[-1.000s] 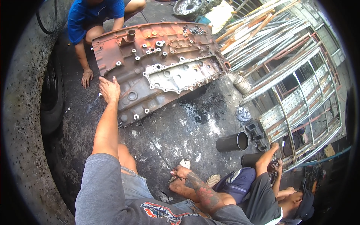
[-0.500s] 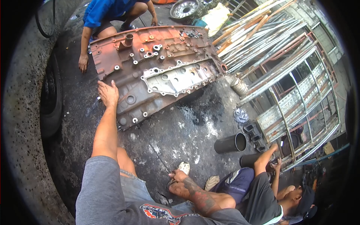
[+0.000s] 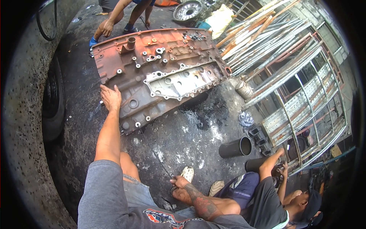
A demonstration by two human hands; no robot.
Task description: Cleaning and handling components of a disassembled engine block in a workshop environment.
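A large rusty engine block (image 3: 131,82), reddish-brown with a pale machined opening on its side, lies on the dark floor. My left hand (image 3: 111,98) rests on its near left end, fingers stretched and spread over the edge. Lower down, my right hand (image 3: 179,182) is closed around the end of a long thin dark metal rod (image 3: 159,158). The rod slants up and left to the block's near lower corner, where its far tip is hidden from me.
Beyond the block is a co-worker's hand (image 3: 108,28). Another person (image 3: 267,194) sits at lower right. A black cylinder sleeve (image 3: 234,148) lies nearby. A tyre (image 3: 52,99) stands left; metal pipes (image 3: 263,36) and a frame (image 3: 305,103) lie right. A wheel rim (image 3: 187,10) is behind.
The co-worker beyond the block has risen and drawn an arm back from beside its left end. My hands and the block have barely shifted.
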